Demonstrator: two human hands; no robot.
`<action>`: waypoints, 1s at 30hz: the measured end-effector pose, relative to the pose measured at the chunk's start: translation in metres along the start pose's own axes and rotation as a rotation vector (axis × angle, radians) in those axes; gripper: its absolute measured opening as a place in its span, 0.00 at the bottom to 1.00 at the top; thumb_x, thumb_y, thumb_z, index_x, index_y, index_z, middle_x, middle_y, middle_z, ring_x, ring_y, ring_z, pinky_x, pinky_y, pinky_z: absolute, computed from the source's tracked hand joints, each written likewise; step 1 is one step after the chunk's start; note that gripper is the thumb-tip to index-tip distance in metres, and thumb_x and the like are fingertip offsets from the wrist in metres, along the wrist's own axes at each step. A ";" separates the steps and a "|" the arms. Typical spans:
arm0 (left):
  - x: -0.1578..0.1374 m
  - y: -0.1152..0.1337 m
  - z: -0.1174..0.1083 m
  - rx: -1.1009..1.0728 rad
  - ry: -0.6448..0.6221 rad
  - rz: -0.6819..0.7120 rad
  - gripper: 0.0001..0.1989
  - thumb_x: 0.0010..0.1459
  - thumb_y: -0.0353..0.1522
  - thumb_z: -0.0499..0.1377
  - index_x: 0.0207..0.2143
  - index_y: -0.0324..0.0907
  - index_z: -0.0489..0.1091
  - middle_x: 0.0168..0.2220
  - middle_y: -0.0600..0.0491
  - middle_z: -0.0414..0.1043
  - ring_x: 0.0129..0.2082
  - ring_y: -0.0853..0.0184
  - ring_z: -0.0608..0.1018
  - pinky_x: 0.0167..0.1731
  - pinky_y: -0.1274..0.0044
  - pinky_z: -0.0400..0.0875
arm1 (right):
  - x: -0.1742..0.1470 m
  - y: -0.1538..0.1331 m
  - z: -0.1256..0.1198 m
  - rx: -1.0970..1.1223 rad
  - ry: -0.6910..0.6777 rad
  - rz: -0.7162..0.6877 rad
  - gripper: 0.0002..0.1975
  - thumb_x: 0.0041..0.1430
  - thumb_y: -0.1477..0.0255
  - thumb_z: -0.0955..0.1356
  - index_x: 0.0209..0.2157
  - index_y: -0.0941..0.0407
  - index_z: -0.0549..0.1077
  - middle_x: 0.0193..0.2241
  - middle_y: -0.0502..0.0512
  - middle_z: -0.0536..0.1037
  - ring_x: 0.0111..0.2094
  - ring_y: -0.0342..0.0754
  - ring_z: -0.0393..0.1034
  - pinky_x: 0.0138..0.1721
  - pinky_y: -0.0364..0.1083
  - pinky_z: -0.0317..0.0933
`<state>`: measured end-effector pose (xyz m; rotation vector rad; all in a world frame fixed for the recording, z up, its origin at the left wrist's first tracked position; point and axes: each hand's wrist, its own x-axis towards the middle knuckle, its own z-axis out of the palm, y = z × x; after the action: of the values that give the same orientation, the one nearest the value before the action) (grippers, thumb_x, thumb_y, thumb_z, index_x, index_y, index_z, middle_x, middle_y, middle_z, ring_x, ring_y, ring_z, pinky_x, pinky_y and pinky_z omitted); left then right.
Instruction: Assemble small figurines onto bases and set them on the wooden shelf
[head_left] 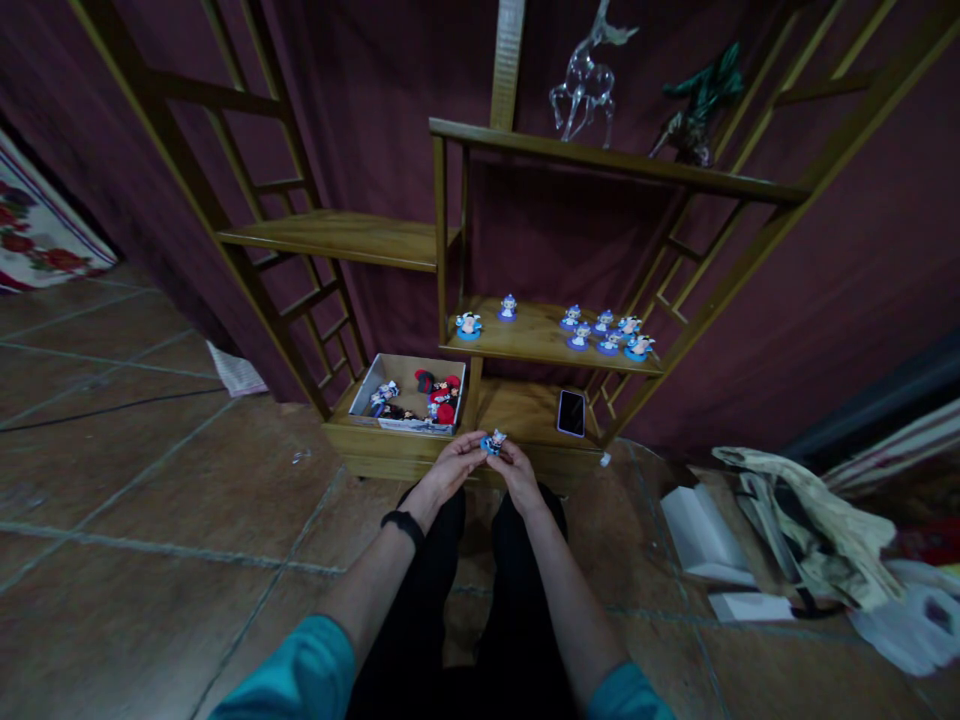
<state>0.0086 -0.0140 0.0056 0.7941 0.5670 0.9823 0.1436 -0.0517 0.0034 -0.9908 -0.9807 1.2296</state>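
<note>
Between my two hands, in front of the low shelf, is a small figurine (493,442) on a blue base. My left hand (457,463) grips it from the left, and my right hand (519,470) pinches it from the right. Just beyond my left hand, an open cardboard box (409,372) holds several more figurines, some with red parts. On the middle shelf (517,338) stand several small figurines on round bases: a blue-based one (469,326) at the left, a purple-based one (508,307) beside it, and a cluster (604,322) toward the right end.
A phone (571,413) lies on the lower shelf at the right. Above stand a clear deer ornament (589,80) and a dark green statue (697,105). A white box (705,535) and a pale cloth bag (810,515) are on the floor at right.
</note>
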 end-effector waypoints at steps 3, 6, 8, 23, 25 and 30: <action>0.000 0.000 0.000 -0.022 0.002 -0.008 0.21 0.45 0.24 0.63 0.44 0.38 0.69 0.43 0.46 0.72 0.42 0.67 0.74 0.45 0.75 0.64 | 0.000 0.000 0.000 0.022 -0.013 -0.023 0.21 0.44 0.69 0.70 0.43 0.52 0.71 0.43 0.50 0.75 0.44 0.50 0.68 0.50 0.51 0.58; 0.000 0.000 0.000 -0.035 0.026 -0.020 0.19 0.47 0.25 0.63 0.44 0.38 0.70 0.44 0.46 0.72 0.42 0.67 0.74 0.45 0.75 0.65 | 0.000 0.002 0.000 0.029 -0.027 -0.029 0.20 0.45 0.68 0.70 0.44 0.52 0.71 0.43 0.51 0.75 0.45 0.50 0.68 0.51 0.51 0.57; 0.000 0.000 0.000 -0.032 0.043 -0.037 0.19 0.47 0.26 0.63 0.44 0.37 0.70 0.43 0.46 0.72 0.42 0.67 0.74 0.45 0.75 0.65 | 0.001 0.003 -0.001 0.023 -0.026 -0.028 0.20 0.45 0.67 0.69 0.43 0.53 0.72 0.42 0.51 0.75 0.45 0.51 0.67 0.50 0.51 0.57; 0.004 0.001 0.003 0.008 0.133 -0.120 0.11 0.46 0.28 0.64 0.35 0.36 0.72 0.34 0.48 0.74 0.31 0.71 0.76 0.34 0.79 0.70 | 0.000 0.002 0.003 -0.065 0.006 -0.015 0.19 0.48 0.62 0.68 0.42 0.53 0.72 0.41 0.53 0.76 0.41 0.49 0.69 0.40 0.47 0.65; 0.003 0.001 0.004 0.009 0.138 -0.125 0.11 0.45 0.29 0.64 0.34 0.36 0.72 0.34 0.48 0.74 0.30 0.71 0.76 0.34 0.79 0.70 | 0.001 0.003 0.003 -0.064 0.010 -0.015 0.19 0.48 0.62 0.68 0.42 0.53 0.72 0.41 0.53 0.76 0.40 0.48 0.69 0.39 0.46 0.65; 0.003 0.001 0.004 0.008 0.125 -0.118 0.09 0.46 0.31 0.64 0.32 0.36 0.71 0.31 0.50 0.74 0.30 0.71 0.76 0.34 0.79 0.69 | 0.001 0.005 0.002 -0.042 0.033 0.005 0.21 0.48 0.60 0.68 0.44 0.52 0.70 0.43 0.53 0.75 0.40 0.48 0.70 0.39 0.47 0.66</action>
<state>0.0125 -0.0126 0.0087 0.7016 0.7182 0.9251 0.1399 -0.0500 -0.0011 -1.0442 -0.9818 1.1972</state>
